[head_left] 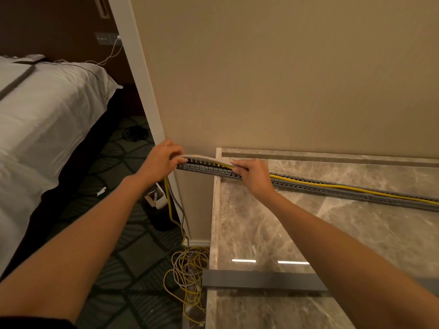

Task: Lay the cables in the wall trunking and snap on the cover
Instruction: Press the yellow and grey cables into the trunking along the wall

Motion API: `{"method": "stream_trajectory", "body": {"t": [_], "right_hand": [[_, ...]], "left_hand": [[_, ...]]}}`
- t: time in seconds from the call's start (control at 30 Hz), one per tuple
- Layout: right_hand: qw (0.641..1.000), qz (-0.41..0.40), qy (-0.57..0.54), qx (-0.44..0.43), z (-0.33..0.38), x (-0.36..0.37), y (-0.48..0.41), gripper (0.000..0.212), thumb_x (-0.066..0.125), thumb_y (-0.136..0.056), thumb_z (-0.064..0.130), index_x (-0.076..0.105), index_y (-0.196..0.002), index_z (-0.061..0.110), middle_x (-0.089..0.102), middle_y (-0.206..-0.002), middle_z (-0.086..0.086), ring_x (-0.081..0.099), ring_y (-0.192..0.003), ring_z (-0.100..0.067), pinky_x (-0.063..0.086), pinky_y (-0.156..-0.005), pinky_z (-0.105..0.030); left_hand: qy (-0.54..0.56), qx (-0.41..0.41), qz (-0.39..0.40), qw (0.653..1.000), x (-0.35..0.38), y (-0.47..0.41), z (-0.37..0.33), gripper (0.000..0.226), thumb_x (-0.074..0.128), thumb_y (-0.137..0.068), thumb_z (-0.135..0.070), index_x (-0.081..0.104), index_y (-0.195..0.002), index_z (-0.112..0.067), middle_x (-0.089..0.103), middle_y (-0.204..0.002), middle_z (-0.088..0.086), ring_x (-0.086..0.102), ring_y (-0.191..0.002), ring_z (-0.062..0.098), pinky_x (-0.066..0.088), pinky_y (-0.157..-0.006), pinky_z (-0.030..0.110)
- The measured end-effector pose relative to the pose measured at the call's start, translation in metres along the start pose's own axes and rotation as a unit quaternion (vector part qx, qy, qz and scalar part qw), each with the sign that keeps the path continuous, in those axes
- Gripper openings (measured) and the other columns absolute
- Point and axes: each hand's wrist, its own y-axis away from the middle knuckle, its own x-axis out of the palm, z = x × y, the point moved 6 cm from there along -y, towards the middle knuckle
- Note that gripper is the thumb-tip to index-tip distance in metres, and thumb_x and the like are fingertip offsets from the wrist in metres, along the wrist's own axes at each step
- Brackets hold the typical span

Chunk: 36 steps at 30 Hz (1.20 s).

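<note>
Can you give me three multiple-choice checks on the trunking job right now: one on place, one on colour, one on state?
1. Where is the loose grey cover?
A. On the marble counter
B. On the bed
C. Snapped on the trunking

2. What colour is the cable lying along the trunking?
A. Red
B. Yellow
C. Blue

3. What state is the trunking in?
A. Fully covered
B. Empty
C. Open, with cable inside

Answers: 1 A, the cover lies flat on the counter near the camera. 2 B, a yellow line runs down the channel. 3 C, the slotted walls and the cable are exposed.

Beige wall [273, 74] above a glossy marble countertop [297, 233], white-sheeted bed [42, 119] left, dark, perhaps diamond-patterned carpet [133, 269].
</note>
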Motion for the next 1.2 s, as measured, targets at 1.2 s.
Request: {"method": "stream_trajectory", "body": {"t": [1.2], "right_hand": [[0.995,0.025,-0.057,0.073,-0.015,-0.009,-0.011,0.021,0.057,-0.088,-0.005,0.068,-0.107,-0.006,0.069,-0.113,-0.021,0.063,-0.108,-0.029,0.043,-0.084,-0.017]], "left_hand": [[-0.093,0.064,0.091,0.989,0.025,-0.014,-0.061,0.009,0.059,-0.089,-0.003,0.066,-0.086,0.002,0.059,-0.099,0.017,0.058,-0.090,0.032,0.044,-0.073,0.036]]}}
